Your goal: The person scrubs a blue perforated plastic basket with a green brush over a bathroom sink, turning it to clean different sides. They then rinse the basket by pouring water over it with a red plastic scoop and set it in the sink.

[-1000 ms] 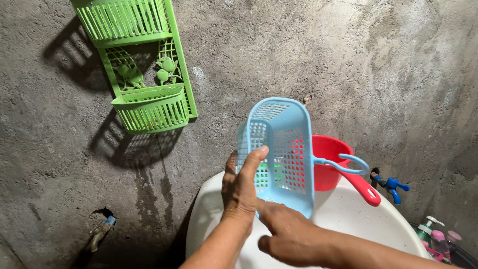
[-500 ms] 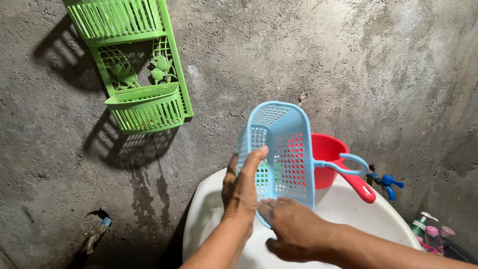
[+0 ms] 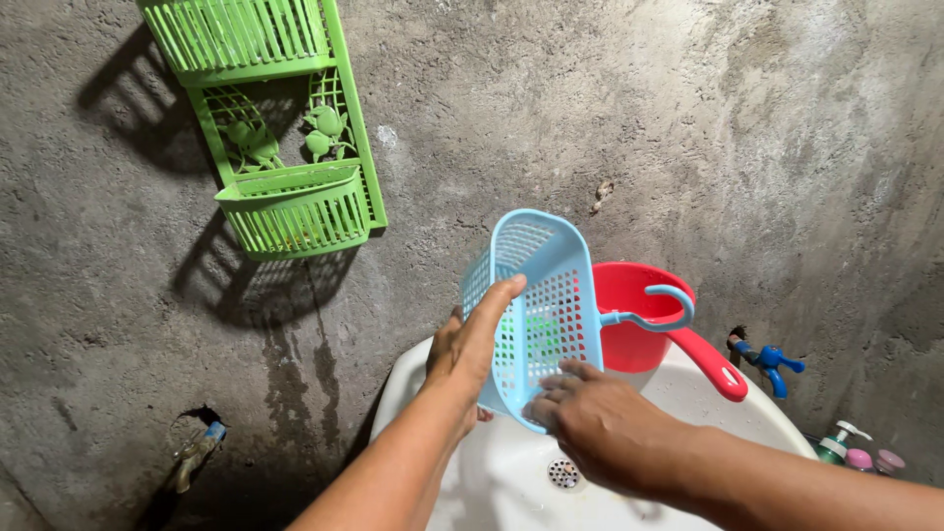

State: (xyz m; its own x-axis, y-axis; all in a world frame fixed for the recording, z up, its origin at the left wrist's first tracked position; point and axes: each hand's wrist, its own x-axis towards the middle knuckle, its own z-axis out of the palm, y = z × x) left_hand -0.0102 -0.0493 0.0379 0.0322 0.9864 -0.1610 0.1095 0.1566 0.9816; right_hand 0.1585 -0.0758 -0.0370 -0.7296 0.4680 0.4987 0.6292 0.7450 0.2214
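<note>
Seen from above the person's own arms, both forearms reach forward over a white ceramic washbasin with a round metal drain near the wrists. The right hand lies palm down with fingers spread and pressed against the lower perforated face of a light blue plastic basket with a hooked handle. The left hand grips the basket's left rim, thumb laid up along the front edge and fingers wrapped behind, out of sight.

The basket is held above the basin, tilted, its long axis running from the lower end at the right hand up and slightly left toward the wall. Its curved hook juts out to the right. The left hand carries the weight at mid-height; the right hand sits at the near, lower end.

Just behind the hook rests a red plastic dipper with a long handle on the basin's back rim, close to the basket, possibly touching it; the view does not settle that. Further right, a blue tap projects from the rough grey concrete wall, with pump bottles at the lower right corner. Up left, well apart from the hands, a green plastic two-tier wall rack hangs with open wall between it and the basket. A small pipe stub sits low on the left.
</note>
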